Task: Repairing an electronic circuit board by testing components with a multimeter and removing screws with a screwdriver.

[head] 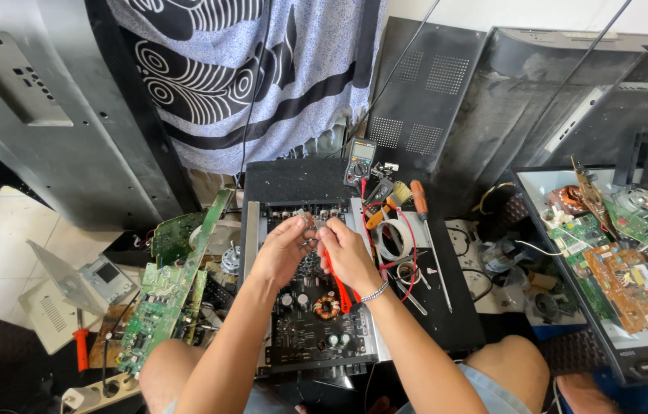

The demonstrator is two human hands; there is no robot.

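Item, centre of view: opened amplifier chassis, black, lid off, circuit board exposed, lying on the floor between the person's knees. A copper-wound toroid coil sits on the board at 6 o'clock from the hands.

Left hand: over the upper part of the board, fingers curled together, tips closed on a small metallic part at the chassis's far edge; exactly what the part is cannot be told.

Right hand: just beside the left, at its 3 o'clock, fingers bent and meeting the left fingertips at the same small part. A red-handled tool runs under the palm toward the wrist, held against the hand. A metal bracelet circles the wrist.

Surroundings:
- Multimeter, 12 o'clock from the hands, standing past the chassis, red lead wire looping down at 3 o'clock.
- Orange-handled screwdriver, 2 o'clock, on the black mat.
- Roll of white tape, 3 o'clock, near the right hand.
- Green circuit boards, 9 o'clock, leaning in a stack.
- Red-handled screwdriver, 8 o'clock, well apart, on the floor.
- Tray of salvaged boards, 3 o'clock, far right.
- Patterned cloth, 12 o'clock, hanging behind.
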